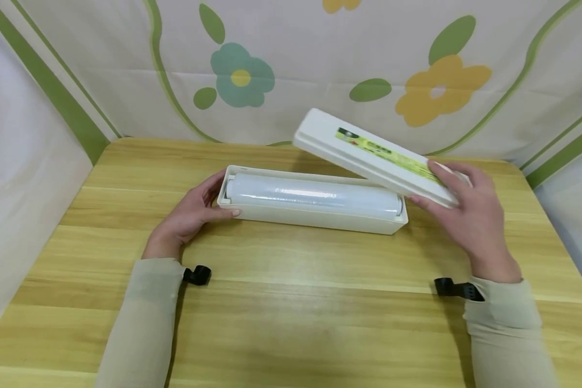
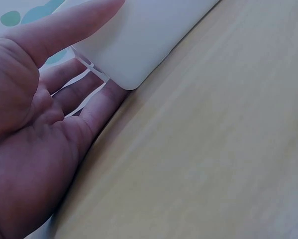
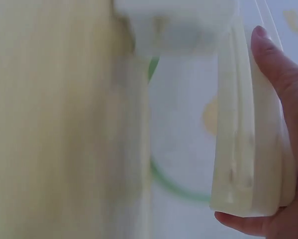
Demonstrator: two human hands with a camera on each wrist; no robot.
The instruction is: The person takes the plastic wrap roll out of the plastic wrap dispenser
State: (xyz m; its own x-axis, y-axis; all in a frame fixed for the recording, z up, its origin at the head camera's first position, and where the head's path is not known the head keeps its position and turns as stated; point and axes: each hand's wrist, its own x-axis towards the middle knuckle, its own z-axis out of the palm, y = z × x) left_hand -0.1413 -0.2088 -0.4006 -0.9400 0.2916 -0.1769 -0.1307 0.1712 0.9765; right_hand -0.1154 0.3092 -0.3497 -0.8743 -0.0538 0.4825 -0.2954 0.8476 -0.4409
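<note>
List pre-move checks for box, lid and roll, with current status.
1. Box steadied: ok. The left hand grips its left end.
2. Lid held: ok. The right hand grips its right end.
3. Roll in place: ok. It lies lengthwise inside the box.
4. Lid right way up: ok. Its label faces up.
5. Lid lined up with box: not ok. It slants across the box's right part, its left end pointing away from the person.
6. Loose film end on roll: cannot tell. No free edge stands out.
</note>
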